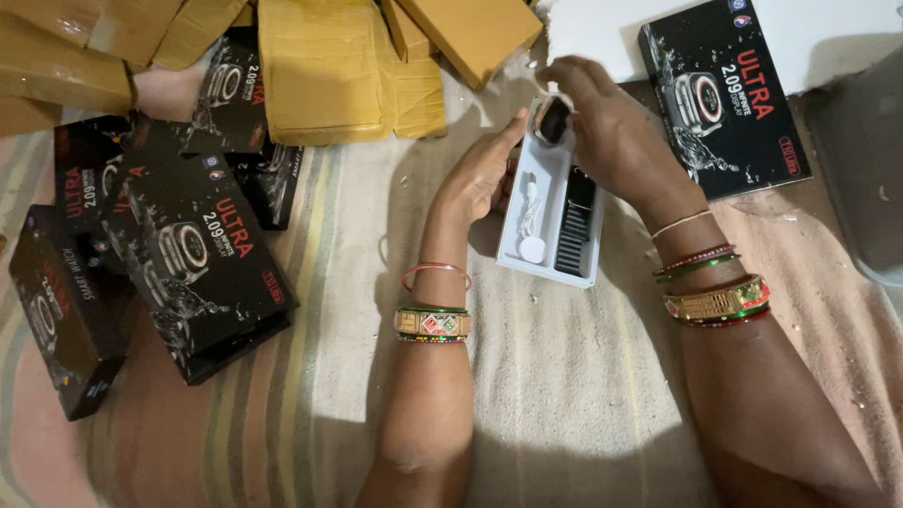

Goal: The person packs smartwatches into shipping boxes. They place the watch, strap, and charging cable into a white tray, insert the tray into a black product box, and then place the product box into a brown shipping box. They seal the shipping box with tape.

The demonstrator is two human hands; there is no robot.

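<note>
Head view — the watch body point(552, 120) is being seated at the top of the white tray point(548, 209), pinched in right hand point(611, 132) fingers, left hand point(484, 174) open-fingered steadying the tray's edge — pressing down flush judged next.

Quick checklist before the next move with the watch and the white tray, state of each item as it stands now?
1. Right hand has a grip on the watch body: ok.
2. Left hand steadies the white tray edge: ok.
3. Black strap seated in its slot: ok.
4. White charging cable in its slot: ok.
5. Watch fully seated in the tray: cannot tell.
6. Black lid within reach beside the tray: ok.
</note>
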